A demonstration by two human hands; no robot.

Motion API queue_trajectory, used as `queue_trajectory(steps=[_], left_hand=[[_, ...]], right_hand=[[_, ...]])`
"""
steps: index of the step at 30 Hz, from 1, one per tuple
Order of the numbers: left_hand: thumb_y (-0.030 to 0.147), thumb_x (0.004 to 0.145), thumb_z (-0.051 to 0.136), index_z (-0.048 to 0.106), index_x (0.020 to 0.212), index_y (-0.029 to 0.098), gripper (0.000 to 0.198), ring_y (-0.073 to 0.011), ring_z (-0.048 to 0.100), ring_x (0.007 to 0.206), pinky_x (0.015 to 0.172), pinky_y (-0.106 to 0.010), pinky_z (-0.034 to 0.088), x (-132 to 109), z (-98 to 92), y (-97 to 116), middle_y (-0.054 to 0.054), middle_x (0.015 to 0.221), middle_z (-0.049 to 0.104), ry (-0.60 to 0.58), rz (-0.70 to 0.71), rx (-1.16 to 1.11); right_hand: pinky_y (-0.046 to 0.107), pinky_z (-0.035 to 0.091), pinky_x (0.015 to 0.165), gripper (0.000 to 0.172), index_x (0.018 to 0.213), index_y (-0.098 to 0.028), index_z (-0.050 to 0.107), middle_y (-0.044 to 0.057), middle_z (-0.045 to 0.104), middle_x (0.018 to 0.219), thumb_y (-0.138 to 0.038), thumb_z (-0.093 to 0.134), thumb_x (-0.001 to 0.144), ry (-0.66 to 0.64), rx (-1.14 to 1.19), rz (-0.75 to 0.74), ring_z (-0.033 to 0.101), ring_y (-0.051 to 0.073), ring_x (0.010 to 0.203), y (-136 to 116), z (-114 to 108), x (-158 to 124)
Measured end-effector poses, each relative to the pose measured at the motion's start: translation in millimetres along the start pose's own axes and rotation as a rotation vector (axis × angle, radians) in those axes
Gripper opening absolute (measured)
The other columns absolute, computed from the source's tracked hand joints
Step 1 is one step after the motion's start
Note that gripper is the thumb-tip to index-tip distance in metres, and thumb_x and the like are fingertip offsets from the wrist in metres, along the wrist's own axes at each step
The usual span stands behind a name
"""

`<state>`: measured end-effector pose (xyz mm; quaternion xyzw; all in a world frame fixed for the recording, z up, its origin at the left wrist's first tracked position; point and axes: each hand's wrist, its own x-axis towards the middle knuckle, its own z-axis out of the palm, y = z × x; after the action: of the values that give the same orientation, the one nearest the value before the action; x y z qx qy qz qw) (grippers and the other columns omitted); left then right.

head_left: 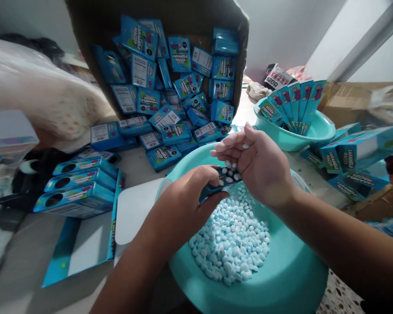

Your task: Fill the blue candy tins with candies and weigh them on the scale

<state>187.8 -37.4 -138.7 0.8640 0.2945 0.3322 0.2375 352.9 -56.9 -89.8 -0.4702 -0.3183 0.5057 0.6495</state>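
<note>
My left hand is wrapped round a small blue candy box, held above a turquoise basin. Small white candies show at the box's dark end. Against that end, my right hand is cupped with its palm turned to the box and its fingers stretched out. A few candies lie in it, one at the fingers. Below both hands, a heap of pale blue and white round candies lies in the basin. My fingers hide part of the box.
A tipped cardboard carton at the back spills closed blue boxes. To the left, several boxes stand in an open display tray beside a white lid. At right are a smaller basin with flat cartons and empty display boxes.
</note>
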Motion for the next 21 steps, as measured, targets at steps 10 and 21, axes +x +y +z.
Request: queue_trajectory(steps=[10, 21], left_hand=[[0.024, 0.093, 0.067, 0.059, 0.108, 0.026, 0.018, -0.0172, 0.068, 0.108, 0.089, -0.029, 0.055, 0.8, 0.3, -0.5, -0.002, 0.113, 0.071, 0.019, 0.088, -0.058], [0.02, 0.093, 0.066, 0.061, 0.109, 0.022, 0.017, -0.0192, 0.066, 0.114, 0.1, -0.033, 0.053, 3.4, -1.6, 0.4, -0.005, 0.116, 0.071, 0.048, 0.089, -0.052]], right_hand=[[0.038, 0.052, 0.098, 0.055, 0.076, -0.018, 0.076, 0.007, 0.077, 0.09, -0.066, 0.053, 0.092, -0.091, -0.072, -0.059, 0.071, 0.023, 0.102, 4.2, -3.1, 0.6], [0.046, 0.037, 0.115, 0.055, 0.088, -0.025, 0.078, 0.004, 0.076, 0.101, -0.068, 0.045, 0.096, -0.209, -0.292, -0.068, 0.055, 0.026, 0.132, 4.0, -4.5, -4.0]])
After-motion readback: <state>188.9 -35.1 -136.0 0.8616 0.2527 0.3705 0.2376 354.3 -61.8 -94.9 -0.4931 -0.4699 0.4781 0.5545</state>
